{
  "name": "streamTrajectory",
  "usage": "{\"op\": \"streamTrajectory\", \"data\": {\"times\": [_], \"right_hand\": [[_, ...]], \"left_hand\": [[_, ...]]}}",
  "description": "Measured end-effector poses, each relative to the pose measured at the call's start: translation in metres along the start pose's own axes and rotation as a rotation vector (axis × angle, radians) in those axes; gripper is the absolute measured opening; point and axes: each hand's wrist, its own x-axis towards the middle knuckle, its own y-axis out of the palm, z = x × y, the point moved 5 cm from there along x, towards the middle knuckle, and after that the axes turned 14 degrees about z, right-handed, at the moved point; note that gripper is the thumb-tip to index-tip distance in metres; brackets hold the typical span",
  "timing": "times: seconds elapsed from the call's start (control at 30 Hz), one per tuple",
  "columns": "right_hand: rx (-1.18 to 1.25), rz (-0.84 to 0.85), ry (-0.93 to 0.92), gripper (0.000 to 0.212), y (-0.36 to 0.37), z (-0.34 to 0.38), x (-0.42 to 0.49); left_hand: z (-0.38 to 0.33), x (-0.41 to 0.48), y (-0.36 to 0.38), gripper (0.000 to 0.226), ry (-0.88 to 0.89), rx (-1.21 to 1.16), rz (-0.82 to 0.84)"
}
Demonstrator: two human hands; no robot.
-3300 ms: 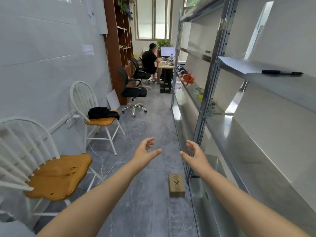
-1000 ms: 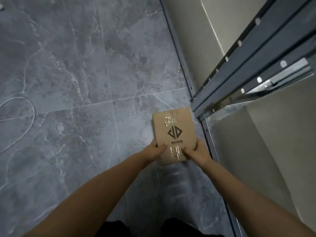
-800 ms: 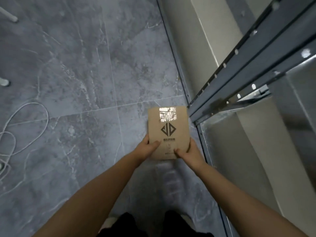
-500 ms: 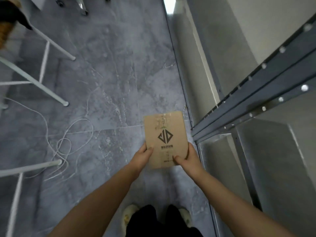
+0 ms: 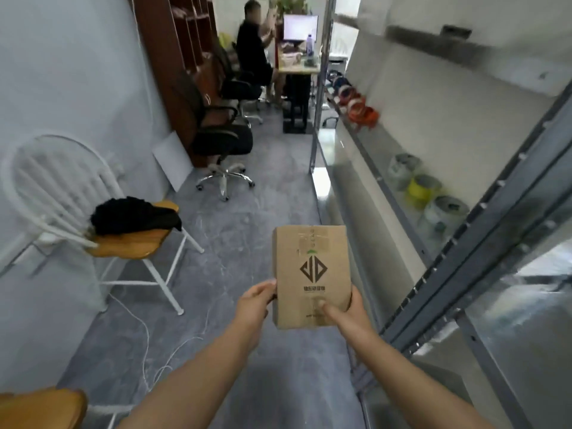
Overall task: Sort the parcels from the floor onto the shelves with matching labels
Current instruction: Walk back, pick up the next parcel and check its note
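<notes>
I see the left hand (image 5: 253, 305) clamped on the box (image 5: 311, 275) at its left edge and the right hand (image 5: 342, 308) pinching its lower right corner, thumb on top. Held above the floor (image 5: 247, 230), long axis pointing away, the box sits just left of the rack (image 5: 458, 274). Half a second earlier it hung lower, the view aimed floorward.

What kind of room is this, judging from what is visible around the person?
Probably an office with a storage aisle: metal shelving on the right holds spools, and a desk with a monitor stands at the far end.
</notes>
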Motion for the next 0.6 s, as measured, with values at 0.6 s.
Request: {"op": "streamTrajectory", "data": {"times": [0.6], "right_hand": [[-0.16,0.111,-0.47,0.127,0.015,0.213,-0.051]], "left_hand": [[-0.198,-0.077,0.019,0.049,0.307,-0.159,0.384]]}}
